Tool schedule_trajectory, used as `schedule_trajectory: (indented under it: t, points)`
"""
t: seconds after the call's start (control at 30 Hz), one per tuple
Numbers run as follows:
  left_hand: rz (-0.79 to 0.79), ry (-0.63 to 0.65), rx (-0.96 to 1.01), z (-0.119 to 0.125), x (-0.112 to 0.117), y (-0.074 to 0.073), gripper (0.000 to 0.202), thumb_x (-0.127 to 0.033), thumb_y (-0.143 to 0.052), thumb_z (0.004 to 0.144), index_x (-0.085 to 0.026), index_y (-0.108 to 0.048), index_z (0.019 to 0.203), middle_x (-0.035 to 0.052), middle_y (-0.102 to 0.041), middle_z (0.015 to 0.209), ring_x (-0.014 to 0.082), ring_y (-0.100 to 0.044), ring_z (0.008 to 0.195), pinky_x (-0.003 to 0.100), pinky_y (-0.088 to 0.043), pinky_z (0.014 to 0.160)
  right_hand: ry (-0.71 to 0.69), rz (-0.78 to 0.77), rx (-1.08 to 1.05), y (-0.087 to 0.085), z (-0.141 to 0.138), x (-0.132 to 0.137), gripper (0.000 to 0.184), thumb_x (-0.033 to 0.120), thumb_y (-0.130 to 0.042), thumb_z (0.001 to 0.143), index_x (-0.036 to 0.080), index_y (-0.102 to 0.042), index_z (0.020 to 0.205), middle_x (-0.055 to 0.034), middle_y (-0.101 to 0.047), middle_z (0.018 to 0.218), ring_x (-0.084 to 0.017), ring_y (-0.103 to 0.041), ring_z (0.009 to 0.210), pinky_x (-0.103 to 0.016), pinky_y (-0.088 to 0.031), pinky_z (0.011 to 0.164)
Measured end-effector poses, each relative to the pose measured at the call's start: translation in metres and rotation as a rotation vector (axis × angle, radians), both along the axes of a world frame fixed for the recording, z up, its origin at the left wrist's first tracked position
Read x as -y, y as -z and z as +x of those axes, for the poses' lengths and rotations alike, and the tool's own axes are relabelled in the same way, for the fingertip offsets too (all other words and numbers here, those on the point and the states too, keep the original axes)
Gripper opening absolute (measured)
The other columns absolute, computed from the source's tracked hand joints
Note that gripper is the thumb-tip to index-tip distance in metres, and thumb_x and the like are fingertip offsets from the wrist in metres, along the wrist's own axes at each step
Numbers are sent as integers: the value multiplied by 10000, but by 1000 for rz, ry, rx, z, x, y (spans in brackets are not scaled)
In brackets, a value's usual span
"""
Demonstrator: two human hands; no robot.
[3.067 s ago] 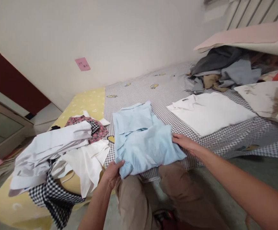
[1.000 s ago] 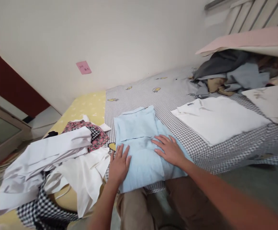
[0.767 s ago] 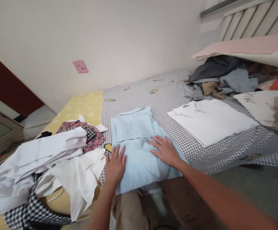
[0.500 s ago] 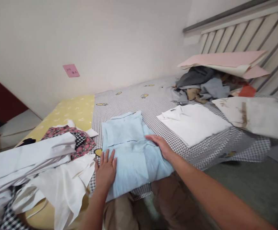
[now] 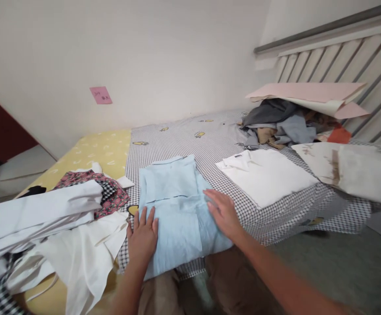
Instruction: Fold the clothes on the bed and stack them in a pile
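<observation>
A light blue folded garment (image 5: 173, 223) lies in front of me at the near edge of the bed, its far part (image 5: 170, 177) folded over toward me. My left hand (image 5: 142, 234) rests flat on its left edge with the fingers spread. On its right edge lies my right hand (image 5: 223, 214), fingers stretched out and the thumb apart, touching the cloth. Part of the right edge is hidden beneath that hand. To the right is a white folded T-shirt (image 5: 265, 175) with a dark neck label.
White clothes (image 5: 42, 210) and a pink patterned cloth (image 5: 118, 201) are heaped at left. At the back right, a pile of grey clothes (image 5: 275, 118) sits under a pink sheet (image 5: 308, 92). A whitish bundle (image 5: 361, 170) lies right, below the slatted headboard (image 5: 341, 57).
My right hand has shifted slightly toward me and inward along the garment's right edge, drawing that edge in a little. My left hand stays on the left edge. The view has tilted slightly.
</observation>
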State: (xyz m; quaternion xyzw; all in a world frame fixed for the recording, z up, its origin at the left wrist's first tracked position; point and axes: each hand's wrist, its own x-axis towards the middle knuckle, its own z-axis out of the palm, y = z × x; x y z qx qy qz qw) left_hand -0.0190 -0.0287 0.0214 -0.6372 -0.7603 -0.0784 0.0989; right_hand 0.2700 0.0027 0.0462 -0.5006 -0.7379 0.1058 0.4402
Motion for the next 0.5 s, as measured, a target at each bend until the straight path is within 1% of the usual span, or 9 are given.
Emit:
schedule_trajectory:
  t: [0.03,0.1,0.13,0.2,0.33,0.43,0.5]
  points:
    - [-5,-1,-6,0,0,0,505,-393,-325,1029,-316,-423,1518,26,-416,1613,332,-337,1501,617,-263,1215,-25,-52,135,7,-8,1,432,383,-413,1019,312,-576,1413,-60,-591,1463,-298,-494,1374,-573,-331,1142]
    - [-10,-3,-12,0,0,0,506,-397,-328,1028,-316,-420,1520,30,-415,1613,334,-340,1500,614,-273,1211,-52,-156,359,20,-22,-3,474,414,-413,1027,358,-487,1492,-20,-480,1568,-339,-357,1474,-645,-247,1166]
    - [-11,-3,-12,0,0,0,506,-400,-331,1028,-318,-421,1519,31,-414,1613,335,-342,1499,614,-281,1207,-49,-192,438,26,-28,-7,478,433,-408,1031,372,-473,1500,-1,-449,1589,-352,-309,1497,-664,-214,1172]
    - [-7,-6,-11,0,-1,1,507,-402,-334,1026,-319,-422,1519,33,-408,1617,337,-343,1498,616,-290,1201,-14,-218,525,32,-35,-15,476,466,-381,1041,387,-471,1501,23,-420,1605,-357,-268,1514,-666,-183,1182]
    - [-4,-16,-1,0,-1,2,511,-400,-319,1028,-311,-421,1521,37,-393,1626,334,-325,1506,621,-280,1204,33,-208,560,35,-36,-23,483,488,-344,1048,395,-459,1507,24,-413,1609,-339,-289,1508,-641,-202,1184]
    - [-14,-19,6,2,1,0,513,-403,-321,1025,-310,-427,1519,38,-393,1626,335,-322,1508,620,-263,1213,38,-203,532,36,-36,-23,470,468,-384,1038,393,-482,1492,15,-429,1601,-343,-297,1505,-647,-193,1184]
    - [-25,-26,7,4,3,-3,514,-399,-319,1025,-308,-426,1519,43,-400,1622,334,-327,1506,624,-258,1213,30,-217,468,36,-36,-25,453,444,-441,1019,386,-524,1460,9,-452,1586,-349,-305,1501,-657,-179,1185]
